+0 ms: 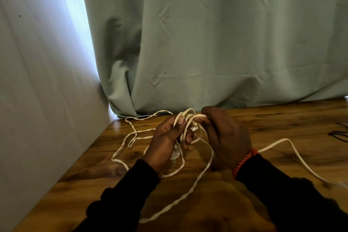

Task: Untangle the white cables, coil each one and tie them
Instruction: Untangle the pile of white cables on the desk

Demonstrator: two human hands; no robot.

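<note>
We gather white cables (188,118) into loops: left hand (167,137) clamps the bundle steady; right hand (224,133) pinches strands beside its fingertips; slack trails across table (282,118).

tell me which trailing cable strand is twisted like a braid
The strand running from the hands toward the near table edge: two cables wound round each other. The strand off to the right is single and smooth.

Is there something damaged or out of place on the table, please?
No damage shows. The white cables lie in loose tangled loops across the table; both hands hold a bunch of them. A dark cord sits at the right edge.
</note>
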